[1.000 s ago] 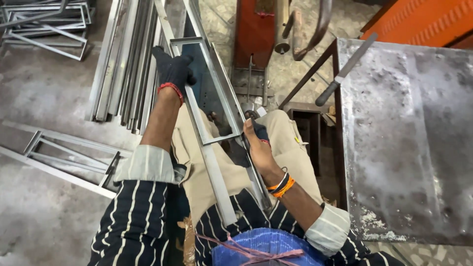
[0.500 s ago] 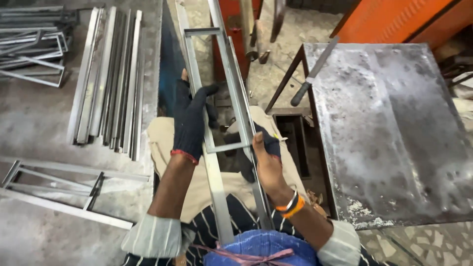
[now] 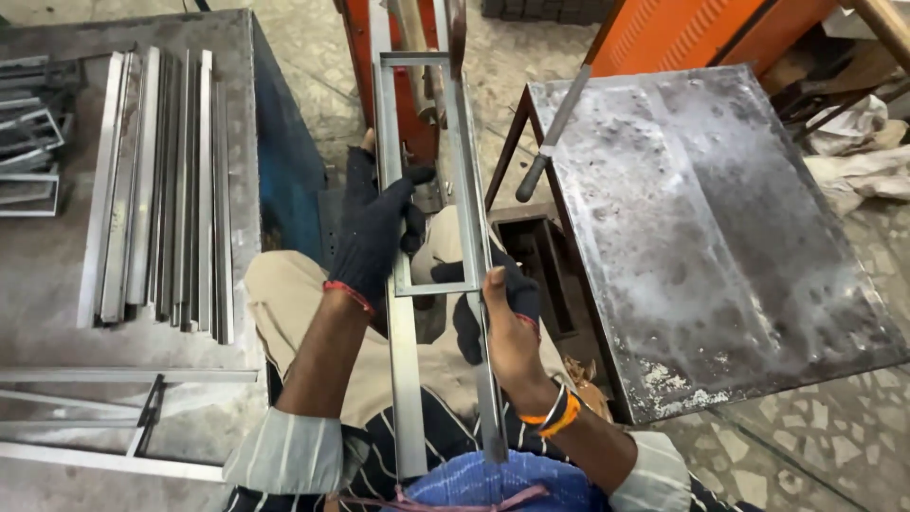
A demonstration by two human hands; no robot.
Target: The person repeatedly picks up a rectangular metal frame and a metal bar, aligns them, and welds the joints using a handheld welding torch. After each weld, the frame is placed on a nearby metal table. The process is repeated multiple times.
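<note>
steel strips lie in a stack on the grey table at your far left. your gloved left hand is wrapped around the left rail of the long metal frame, which runs from your lap away from you. your right hand is clamped on its right rail. a stained metal table stands to the right.

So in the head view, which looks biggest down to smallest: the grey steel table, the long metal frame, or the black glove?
1. Grey steel table
2. Long metal frame, though it is nearer the camera
3. Black glove on the left hand
</note>
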